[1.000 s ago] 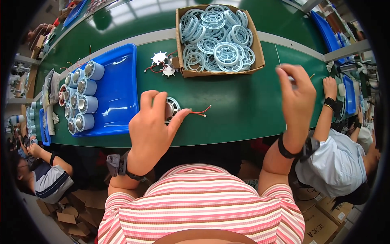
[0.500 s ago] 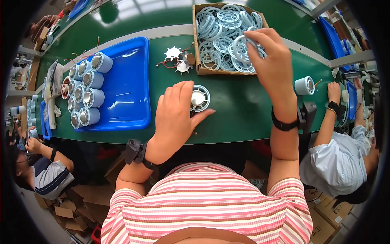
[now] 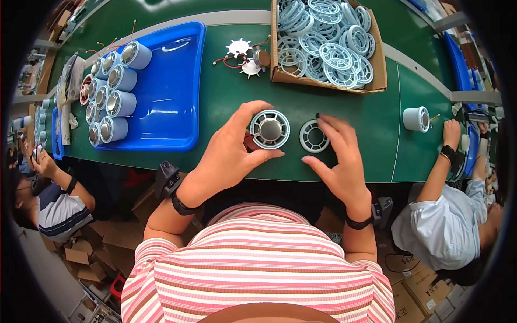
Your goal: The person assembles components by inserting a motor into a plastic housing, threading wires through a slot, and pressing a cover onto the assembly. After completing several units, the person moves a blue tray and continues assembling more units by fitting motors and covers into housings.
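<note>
My left hand is curled around the side of a light-blue cylindrical motor housing, its thumb below and fingers above. The housing's round spoked end faces up, with a silver motor disc at its centre. Just to the right, my right hand has a light-blue plastic ring between its thumb and fingers. The ring is apart from the housing, and the exact contact of the thumb with it is hard to make out.
A blue tray on the left holds several motor housings with wires. White star-shaped parts lie near a cardboard box full of light-blue rings. Another housing stands at right, near a co-worker's hand.
My right hand has come down from the box toward me with a ring. My left hand has turned, so the housing's end shows fully. The view has shifted slightly.
</note>
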Available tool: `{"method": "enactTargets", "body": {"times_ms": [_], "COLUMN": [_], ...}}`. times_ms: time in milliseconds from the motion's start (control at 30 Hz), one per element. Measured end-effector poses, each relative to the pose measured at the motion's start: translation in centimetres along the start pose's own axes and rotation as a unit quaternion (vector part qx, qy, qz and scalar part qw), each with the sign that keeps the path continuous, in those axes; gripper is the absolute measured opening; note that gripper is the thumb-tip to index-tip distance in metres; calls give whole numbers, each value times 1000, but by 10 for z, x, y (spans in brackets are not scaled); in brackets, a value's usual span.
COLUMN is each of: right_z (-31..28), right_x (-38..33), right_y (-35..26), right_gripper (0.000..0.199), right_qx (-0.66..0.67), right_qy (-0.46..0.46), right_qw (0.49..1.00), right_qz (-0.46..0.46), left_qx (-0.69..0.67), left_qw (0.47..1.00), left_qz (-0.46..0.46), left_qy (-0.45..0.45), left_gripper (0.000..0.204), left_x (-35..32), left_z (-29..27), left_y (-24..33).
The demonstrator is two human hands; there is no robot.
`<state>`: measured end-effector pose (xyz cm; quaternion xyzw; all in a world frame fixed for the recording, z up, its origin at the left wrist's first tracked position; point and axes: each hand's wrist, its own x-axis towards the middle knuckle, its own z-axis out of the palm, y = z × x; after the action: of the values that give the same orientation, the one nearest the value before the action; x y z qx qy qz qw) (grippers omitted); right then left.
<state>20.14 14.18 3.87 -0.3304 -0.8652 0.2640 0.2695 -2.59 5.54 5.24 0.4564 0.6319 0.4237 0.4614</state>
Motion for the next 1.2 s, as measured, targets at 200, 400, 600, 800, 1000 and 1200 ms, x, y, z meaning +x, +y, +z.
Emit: {"method": "enactTargets", "body": {"times_ms": [200, 400, 600, 800, 1000, 1200], "right_z": [9, 10, 14, 12, 3, 7], "right_x": [-7, 12, 13, 12, 16, 11], "right_y": [11, -27, -31, -29, -18, -16], "right_gripper": [61, 70, 70, 70, 67, 65], "right_qx": [83, 192, 152, 162, 164, 185], "right_qy": [4, 19, 6, -11, -52, -48], "right_qw": [996, 979, 987, 987, 985, 981], "right_qz": [-15, -58, -42, -19, -28, -23], "left_qx": [-159, -222, -200, -147, -191, -222], "left_qw": [978, 957, 964, 971, 939, 930], "left_qz": [-88, -100, -58, -34, -140, -127], "left_qy": [-99, -155, -165, -186, -249, -264], "left_gripper": [67, 65, 65, 65, 69, 67], "left_x": [3, 5, 10, 15, 18, 15], "left_z": [-2, 8, 12, 7, -5, -9], "left_y": [3, -4, -7, -10, -1, -4]}}
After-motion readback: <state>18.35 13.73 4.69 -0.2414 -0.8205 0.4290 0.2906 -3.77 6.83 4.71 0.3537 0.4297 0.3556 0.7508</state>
